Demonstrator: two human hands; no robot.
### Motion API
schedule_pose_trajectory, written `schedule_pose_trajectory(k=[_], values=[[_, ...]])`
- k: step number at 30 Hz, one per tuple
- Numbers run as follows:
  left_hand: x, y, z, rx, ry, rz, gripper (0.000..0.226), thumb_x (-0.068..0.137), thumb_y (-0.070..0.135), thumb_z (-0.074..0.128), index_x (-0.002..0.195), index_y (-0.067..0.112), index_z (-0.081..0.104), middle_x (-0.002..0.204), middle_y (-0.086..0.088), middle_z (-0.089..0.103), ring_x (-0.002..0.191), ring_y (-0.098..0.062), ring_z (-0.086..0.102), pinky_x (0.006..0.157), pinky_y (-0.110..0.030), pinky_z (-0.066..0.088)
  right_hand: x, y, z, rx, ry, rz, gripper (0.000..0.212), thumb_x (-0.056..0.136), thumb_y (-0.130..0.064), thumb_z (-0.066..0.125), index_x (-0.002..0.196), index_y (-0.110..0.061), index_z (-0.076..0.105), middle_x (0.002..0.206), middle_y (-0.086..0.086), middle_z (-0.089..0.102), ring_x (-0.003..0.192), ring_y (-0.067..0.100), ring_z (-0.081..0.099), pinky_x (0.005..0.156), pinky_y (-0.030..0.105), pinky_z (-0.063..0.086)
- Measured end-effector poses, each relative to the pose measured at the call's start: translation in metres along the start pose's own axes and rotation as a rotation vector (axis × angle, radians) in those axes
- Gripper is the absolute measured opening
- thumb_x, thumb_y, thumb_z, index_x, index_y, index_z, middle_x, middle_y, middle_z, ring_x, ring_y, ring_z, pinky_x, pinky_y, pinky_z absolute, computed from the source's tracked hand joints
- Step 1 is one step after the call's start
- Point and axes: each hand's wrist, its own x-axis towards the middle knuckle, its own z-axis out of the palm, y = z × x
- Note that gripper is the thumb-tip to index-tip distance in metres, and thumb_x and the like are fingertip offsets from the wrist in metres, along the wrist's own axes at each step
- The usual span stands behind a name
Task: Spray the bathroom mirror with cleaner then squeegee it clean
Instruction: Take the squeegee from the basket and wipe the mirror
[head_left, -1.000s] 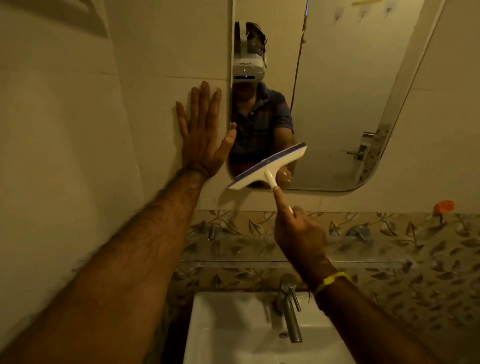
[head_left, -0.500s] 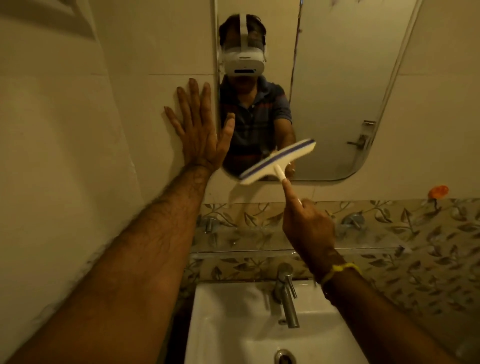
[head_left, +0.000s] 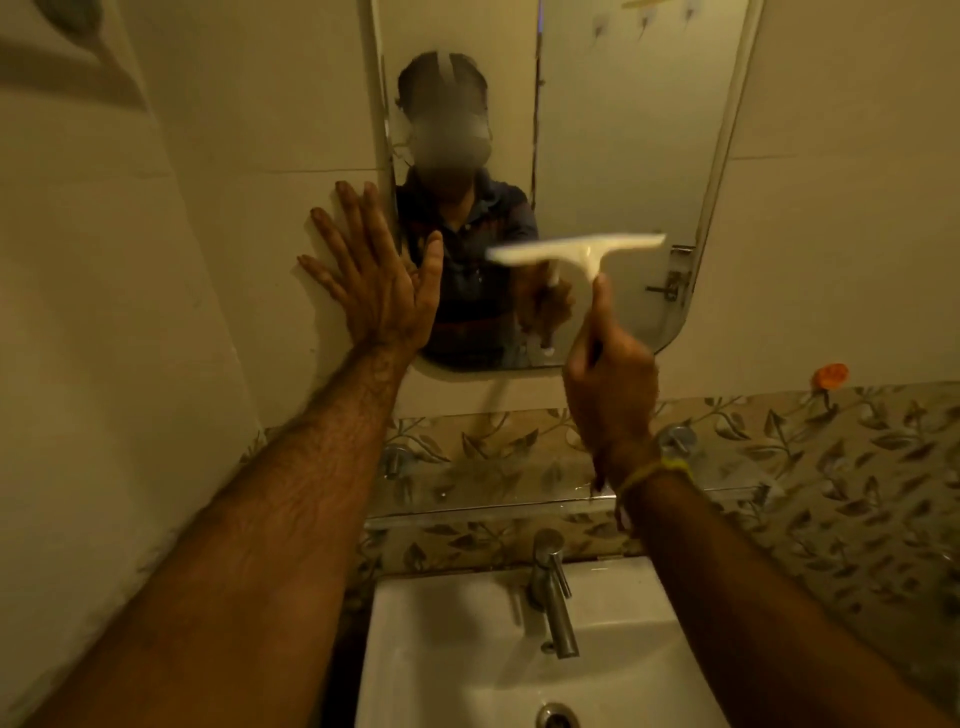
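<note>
Roughly level, the blurred squeegee (head_left: 576, 248) blade spans the mirror (head_left: 623, 156), right hand (head_left: 610, 384) gripping

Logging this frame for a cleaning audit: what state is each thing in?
Squeegee: held up at the mirror, blade roughly level, motion-blurred.
Right hand: closed on the squeegee handle.
Left hand: open, flat on the wall.
Mirror: no visible spray.
Tap: no water running.
</note>
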Motion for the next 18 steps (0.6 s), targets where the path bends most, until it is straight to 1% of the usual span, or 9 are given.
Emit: schedule_pose_trajectory(k=[1, 3, 5, 9, 11, 12, 13, 16, 18], values=[[0.000, 0.003, 0.001, 0.022, -0.009, -0.013, 0.088, 0.098, 0.069, 0.028, 0.162, 0.013, 0.009, 0.170, -0.017, 0.005, 0.155, -0.045, 0.001, 0.116, -0.076, 0.002, 0.028, -0.003, 0.002, 0.048, 0.089, 0.056, 0.050, 0.101, -0.028, 0.040, 0.149, -0.017, 0.039, 0.056, -0.014, 0.040, 0.045, 0.002, 0.038, 0.046, 0.009, 0.038], [0.000, 0.005, 0.003, 0.068, -0.013, -0.039, 0.089, 0.097, 0.073, 0.025, 0.162, 0.014, 0.008, 0.170, -0.018, 0.006, 0.155, -0.046, 0.003, 0.116, -0.076, 0.004, 0.083, -0.005, 0.004, 0.097, 0.238, 0.181, 0.050, 0.100, -0.027, 0.040, 0.148, -0.015, 0.041, 0.053, -0.017, 0.034, 0.044, -0.003, 0.034, 0.047, 0.003, 0.036], [0.000, 0.006, 0.005, 0.107, -0.018, -0.054, 0.091, 0.096, 0.076, 0.020, 0.162, 0.015, 0.007, 0.169, -0.018, 0.006, 0.155, -0.046, 0.004, 0.117, -0.076, 0.006, 0.105, -0.004, 0.004, 0.109, 0.292, 0.239, 0.050, 0.099, -0.021, 0.043, 0.148, -0.013, 0.042, 0.054, -0.016, 0.035, 0.043, -0.002, 0.035, 0.046, 0.002, 0.034], [0.001, 0.004, 0.008, 0.156, -0.034, -0.050, 0.092, 0.094, 0.078, 0.010, 0.162, 0.016, 0.005, 0.169, -0.018, 0.007, 0.154, -0.047, 0.006, 0.117, -0.075, 0.006, 0.028, -0.003, 0.015, 0.180, 0.216, 0.229, 0.051, 0.101, -0.016, 0.044, 0.151, -0.013, 0.036, 0.056, -0.017, 0.036, 0.052, -0.002, 0.050, 0.045, 0.006, 0.035], [0.001, 0.003, 0.009, 0.157, -0.029, -0.042, 0.092, 0.095, 0.078, 0.011, 0.162, 0.016, 0.004, 0.169, -0.019, 0.007, 0.154, -0.048, 0.006, 0.116, -0.076, 0.005, -0.026, -0.005, 0.021, 0.194, 0.118, 0.240, 0.053, 0.099, -0.015, 0.044, 0.151, -0.015, 0.036, 0.057, -0.011, 0.039, 0.045, 0.006, 0.040, 0.047, 0.011, 0.030], [0.001, 0.002, 0.010, 0.152, -0.024, -0.035, 0.091, 0.095, 0.078, 0.012, 0.162, 0.016, 0.004, 0.169, -0.019, 0.007, 0.154, -0.048, 0.006, 0.116, -0.076, 0.005, -0.041, -0.007, 0.022, 0.191, 0.095, 0.245, 0.053, 0.098, -0.014, 0.045, 0.150, -0.015, 0.037, 0.057, -0.008, 0.040, 0.047, 0.006, 0.037, 0.048, 0.017, 0.030], [0.001, 0.002, 0.011, 0.146, -0.017, -0.029, 0.091, 0.096, 0.078, 0.014, 0.162, 0.016, 0.004, 0.169, -0.019, 0.007, 0.154, -0.048, 0.007, 0.116, -0.076, 0.005, -0.040, -0.008, 0.021, 0.194, 0.103, 0.246, 0.053, 0.097, -0.014, 0.046, 0.149, -0.015, 0.038, 0.056, -0.009, 0.040, 0.046, 0.005, 0.036, 0.047, 0.017, 0.031], [0.001, 0.000, 0.011, 0.132, -0.001, -0.016, 0.089, 0.097, 0.077, 0.015, 0.162, 0.016, 0.005, 0.169, -0.020, 0.009, 0.153, -0.049, 0.008, 0.115, -0.075, 0.003, 0.025, -0.009, 0.013, 0.228, 0.254, 0.350, 0.049, 0.100, -0.014, 0.044, 0.150, -0.014, 0.038, 0.059, -0.014, 0.042, 0.047, 0.001, 0.046, 0.043, 0.008, 0.036], [0.000, -0.001, 0.010, 0.140, 0.004, -0.006, 0.088, 0.098, 0.075, 0.016, 0.162, 0.015, 0.006, 0.168, -0.020, 0.010, 0.153, -0.049, 0.008, 0.116, -0.074, 0.002, 0.082, 0.001, 0.004, 0.254, 0.391, 0.443, 0.048, 0.100, -0.013, 0.044, 0.148, -0.012, 0.042, 0.067, -0.005, 0.056, 0.050, -0.001, 0.049, 0.046, 0.003, 0.038]])
